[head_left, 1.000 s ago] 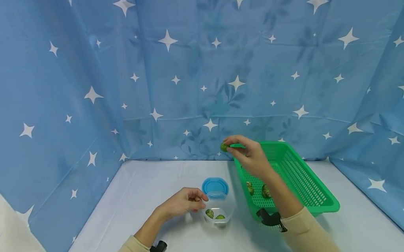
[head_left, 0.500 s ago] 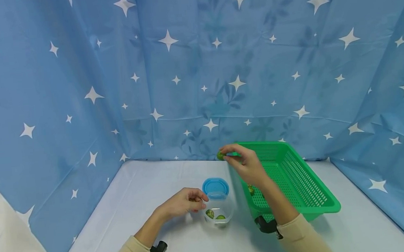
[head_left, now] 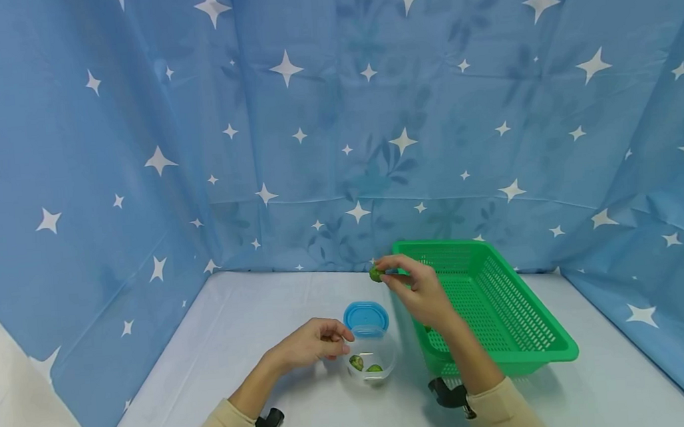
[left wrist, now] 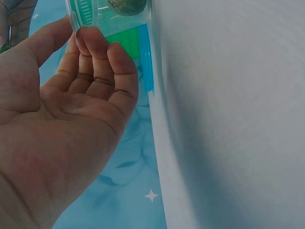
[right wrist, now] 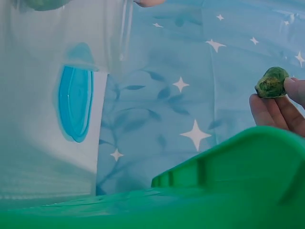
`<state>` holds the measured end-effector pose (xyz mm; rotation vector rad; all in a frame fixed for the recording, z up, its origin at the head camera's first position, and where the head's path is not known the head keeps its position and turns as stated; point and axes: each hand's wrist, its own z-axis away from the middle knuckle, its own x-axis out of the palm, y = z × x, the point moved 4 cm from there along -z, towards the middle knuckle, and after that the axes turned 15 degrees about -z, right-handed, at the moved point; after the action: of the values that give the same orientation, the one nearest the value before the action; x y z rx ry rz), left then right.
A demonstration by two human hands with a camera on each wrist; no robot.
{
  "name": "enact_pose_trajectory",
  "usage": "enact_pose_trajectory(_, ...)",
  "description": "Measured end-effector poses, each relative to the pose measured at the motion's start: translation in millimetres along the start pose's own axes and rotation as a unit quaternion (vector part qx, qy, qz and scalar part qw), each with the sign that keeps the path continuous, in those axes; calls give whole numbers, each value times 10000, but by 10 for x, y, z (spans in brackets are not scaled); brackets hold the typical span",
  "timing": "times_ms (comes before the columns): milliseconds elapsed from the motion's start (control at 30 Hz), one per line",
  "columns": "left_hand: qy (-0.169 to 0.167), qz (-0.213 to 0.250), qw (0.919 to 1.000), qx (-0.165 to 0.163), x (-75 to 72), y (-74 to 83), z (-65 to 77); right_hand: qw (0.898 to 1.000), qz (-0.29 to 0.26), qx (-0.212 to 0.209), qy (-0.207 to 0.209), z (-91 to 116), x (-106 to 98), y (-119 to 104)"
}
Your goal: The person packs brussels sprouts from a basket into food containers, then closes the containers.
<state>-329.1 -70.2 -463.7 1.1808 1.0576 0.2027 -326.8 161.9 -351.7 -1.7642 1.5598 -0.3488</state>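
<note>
In the head view my right hand pinches a Brussels sprout between thumb and fingertips, raised beside the green basket. The right wrist view shows that sprout small, green and browned at one end. At the clear plastic container, my left hand has its thumb and curled fingers at the near-left rim. In the left wrist view, thumb and fingertips meet around the container's rim. Inside the container lie two sprouts.
A blue lid lies on the white table behind the container. The green perforated basket stands on the right, partly covered by the right arm. A blue star-patterned curtain hangs behind and at the sides.
My right hand has come down and slightly left with the sprout, drawing away from over the basket. The left hand stays at the container.
</note>
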Motion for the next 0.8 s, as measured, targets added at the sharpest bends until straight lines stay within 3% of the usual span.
enact_pose_trajectory(800, -21, -11, 10000, 19, 0, -5, 2, 9993, -35, 312, -199, 84, 87, 101)
